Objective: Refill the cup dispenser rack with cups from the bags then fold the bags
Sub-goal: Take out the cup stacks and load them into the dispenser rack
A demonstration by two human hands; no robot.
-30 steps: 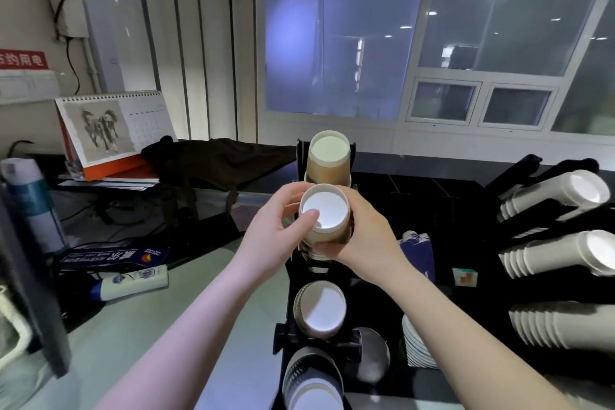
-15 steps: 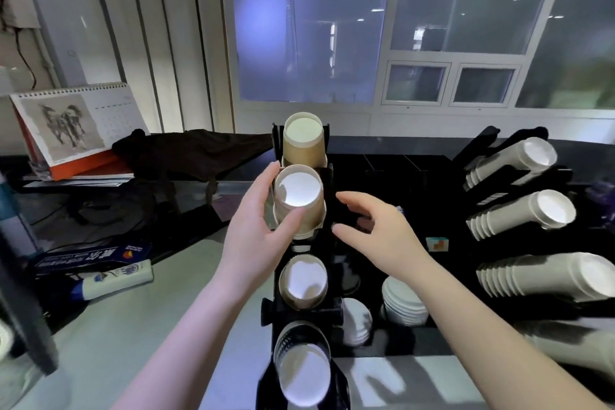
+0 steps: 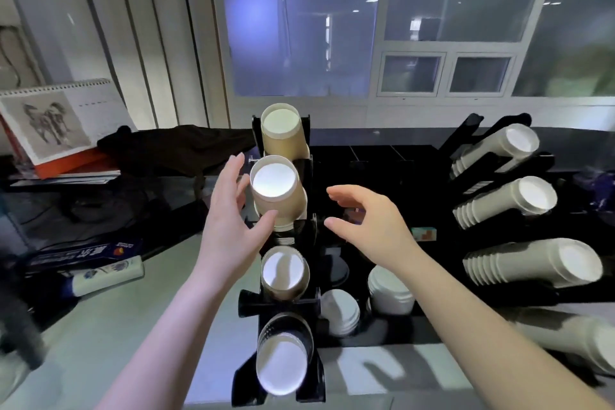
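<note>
Brown cup stack (image 3: 278, 191) sits in the black rack's (image 3: 311, 296) second slot from the far end, long axis tilted, base toward camera. Left hand (image 3: 229, 226) open, thumb touching the stack's lower side. Right hand (image 3: 369, 223) open, empty, just right. White cup stacks (image 3: 509, 200) far right.

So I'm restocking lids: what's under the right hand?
Under the right hand, white lid stacks sit in the black tray; whatever lies directly beneath the palm is covered.
</note>
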